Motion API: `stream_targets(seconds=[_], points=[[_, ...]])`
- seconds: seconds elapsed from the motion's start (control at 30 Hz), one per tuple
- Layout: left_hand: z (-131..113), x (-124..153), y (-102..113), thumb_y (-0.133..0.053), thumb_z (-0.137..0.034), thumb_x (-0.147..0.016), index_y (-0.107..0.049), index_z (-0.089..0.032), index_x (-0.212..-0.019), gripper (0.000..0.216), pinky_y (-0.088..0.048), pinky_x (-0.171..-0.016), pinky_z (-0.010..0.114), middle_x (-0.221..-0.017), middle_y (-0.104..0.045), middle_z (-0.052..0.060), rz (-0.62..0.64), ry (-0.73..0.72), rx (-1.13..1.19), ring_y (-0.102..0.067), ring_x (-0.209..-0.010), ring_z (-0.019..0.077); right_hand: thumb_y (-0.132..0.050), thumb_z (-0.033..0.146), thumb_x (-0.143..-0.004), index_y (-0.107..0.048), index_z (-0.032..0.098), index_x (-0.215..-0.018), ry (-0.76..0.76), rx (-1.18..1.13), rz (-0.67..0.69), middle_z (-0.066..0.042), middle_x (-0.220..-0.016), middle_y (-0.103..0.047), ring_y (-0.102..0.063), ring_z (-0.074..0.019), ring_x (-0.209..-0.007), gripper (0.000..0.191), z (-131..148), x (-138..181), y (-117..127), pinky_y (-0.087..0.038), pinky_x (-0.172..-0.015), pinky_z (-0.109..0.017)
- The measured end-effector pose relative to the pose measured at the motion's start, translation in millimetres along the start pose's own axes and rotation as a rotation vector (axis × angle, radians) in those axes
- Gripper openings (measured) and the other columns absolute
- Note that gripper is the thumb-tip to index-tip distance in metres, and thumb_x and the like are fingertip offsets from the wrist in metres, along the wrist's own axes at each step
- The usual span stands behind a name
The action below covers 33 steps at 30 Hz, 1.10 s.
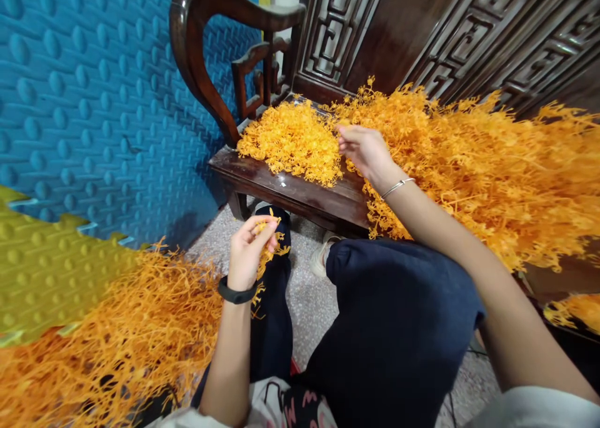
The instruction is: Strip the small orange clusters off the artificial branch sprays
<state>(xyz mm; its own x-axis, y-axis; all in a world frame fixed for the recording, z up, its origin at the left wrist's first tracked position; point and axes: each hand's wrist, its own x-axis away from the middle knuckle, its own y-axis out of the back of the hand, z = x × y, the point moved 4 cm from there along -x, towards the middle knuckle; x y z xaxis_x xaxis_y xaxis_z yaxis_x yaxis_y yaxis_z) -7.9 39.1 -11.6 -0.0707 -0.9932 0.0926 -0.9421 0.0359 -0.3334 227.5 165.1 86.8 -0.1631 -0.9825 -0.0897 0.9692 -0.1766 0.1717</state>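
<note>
My left hand [250, 248], with a black band on its wrist, is closed around a small orange plastic sprig [272, 240] above my left knee. My right hand [363, 150], a thin bracelet at the wrist, reaches out over the dark wooden chair seat [281, 181]. Its fingers are pinched together at the edge of a flat heap of small orange plastic pieces [293, 140]. What that pinch holds is too small to make out. A much larger mound of branched orange plastic sprigs [492, 159] lies just right of that hand.
A third heap of long orange sprigs [126, 328] lies on the floor at lower left. Blue [94, 90] and yellow-green [42, 265] studded foam mats cover the left. Carved dark wooden furniture [422, 34] stands behind. My dark-trousered knees [398, 315] fill the foreground over speckled floor.
</note>
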Motion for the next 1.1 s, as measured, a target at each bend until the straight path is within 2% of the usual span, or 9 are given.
stream_targets(seconds=[0.07, 0.23, 0.4, 0.5, 0.63, 0.77, 0.83, 0.97, 1.1], points=[[0.8, 0.0, -3.8, -0.068, -0.03, -0.067, -0.058, -0.016, -0.099, 0.036, -0.041, -0.047, 0.02, -0.059, -0.06, -0.002, 0.048, 0.019, 0.002, -0.052, -0.047, 0.0074, -0.052, 0.016, -0.077, -0.053, 0.014, -0.082, -0.11, -0.113, 0.077, -0.007, -0.094, -0.06, -0.059, -0.0094, -0.084, 0.006, -13.2, 1.8, -12.1, -0.049, -0.079, -0.023], [5.0, 2.9, -14.6, -0.068, -0.028, -0.068, -0.039, -0.017, -0.126, 0.065, -0.042, -0.049, 0.021, -0.063, -0.064, -0.001, 0.142, 0.037, -0.053, -0.054, -0.046, 0.0085, -0.057, 0.015, -0.073, -0.044, 0.023, -0.116, -0.1, -0.106, 0.356, -0.003, -0.126, -0.049, -0.056, -0.0103, -0.103, 0.045, -9.8, 23.4, -40.6, -0.05, -0.083, -0.027], [6.0, 4.6, -18.5, -0.069, -0.029, -0.067, -0.036, -0.016, -0.128, 0.07, -0.04, -0.047, 0.02, -0.06, -0.064, -0.002, 0.169, 0.047, -0.109, -0.055, -0.046, 0.0093, -0.057, 0.034, -0.079, -0.058, 0.014, -0.107, -0.153, 0.215, 1.085, -0.008, -0.101, -0.064, -0.061, -0.0125, -0.087, 0.034, 6.6, 71.3, -71.9, -0.048, -0.078, -0.026], [6.2, 5.7, -19.8, -0.069, -0.031, -0.067, -0.037, -0.017, -0.127, 0.069, -0.041, -0.047, 0.019, -0.065, -0.065, 0.0, 0.178, 0.056, -0.131, -0.06, -0.055, 0.0125, -0.061, 0.035, -0.076, -0.064, 0.011, -0.093, -0.115, 0.458, 1.315, -0.006, -0.083, -0.066, -0.06, -0.0108, -0.074, 0.03, 7.4, 92.7, -84.8, -0.046, -0.071, -0.024], [7.2, 6.1, -18.7, -0.066, -0.036, -0.069, -0.047, -0.017, -0.114, 0.052, -0.039, -0.048, 0.019, -0.067, -0.064, 0.0, 0.208, 0.056, -0.164, -0.057, -0.054, 0.011, -0.061, 0.028, -0.075, -0.066, 0.009, -0.082, 0.013, 0.537, 1.268, -0.004, -0.072, -0.065, -0.055, -0.0081, -0.063, 0.02, 6.6, 97.4, -94.5, -0.042, -0.062, -0.022], [1.7, 4.7, -12.9, -0.055, -0.038, -0.079, -0.057, -0.016, -0.081, 0.022, -0.03, -0.046, 0.019, -0.05, -0.048, -0.005, 0.111, -0.051, -0.207, -0.041, -0.045, 0.006, -0.061, 0.019, -0.073, -0.065, 0.009, -0.073, 0.056, 0.465, 0.982, -0.001, -0.065, -0.061, -0.051, -0.0067, -0.059, 0.011, 8.3, 87.0, -91.2, -0.04, -0.06, -0.022], [-1.3, 4.8, -13.3, -0.05, -0.038, -0.083, -0.055, -0.016, -0.069, 0.027, -0.028, -0.046, 0.019, -0.047, -0.039, -0.006, 0.089, -0.094, -0.201, -0.035, -0.044, 0.0058, -0.061, 0.017, -0.071, -0.064, 0.009, -0.067, 0.01, 0.444, 0.869, 0.0, -0.06, -0.058, -0.049, -0.0064, -0.055, 0.01, 7.6, 83.8, -89.2, -0.039, -0.057, -0.022], [-4.5, 5.3, -15.4, -0.05, -0.037, -0.083, -0.054, -0.016, -0.068, 0.026, -0.025, -0.046, 0.02, -0.048, -0.035, -0.006, 0.048, -0.125, -0.187, -0.031, -0.046, 0.0065, -0.059, 0.013, -0.068, -0.065, 0.007, -0.065, -0.064, 0.419, 0.687, 0.0, -0.055, -0.054, -0.046, -0.0063, -0.05, 0.009, 6.9, 80.8, -91.6, -0.037, -0.051, -0.022], [-3.9, 4.4, -12.7, -0.05, -0.036, -0.083, -0.055, -0.016, -0.068, 0.026, -0.025, -0.047, 0.021, -0.049, -0.036, -0.005, 0.013, -0.138, -0.187, -0.032, -0.047, 0.0069, -0.059, 0.011, -0.066, -0.067, 0.007, -0.065, -0.064, 0.448, 0.629, -0.001, -0.054, -0.054, -0.045, -0.0061, -0.049, 0.009, 6.3, 77.3, -97.7, -0.036, -0.05, -0.022]])
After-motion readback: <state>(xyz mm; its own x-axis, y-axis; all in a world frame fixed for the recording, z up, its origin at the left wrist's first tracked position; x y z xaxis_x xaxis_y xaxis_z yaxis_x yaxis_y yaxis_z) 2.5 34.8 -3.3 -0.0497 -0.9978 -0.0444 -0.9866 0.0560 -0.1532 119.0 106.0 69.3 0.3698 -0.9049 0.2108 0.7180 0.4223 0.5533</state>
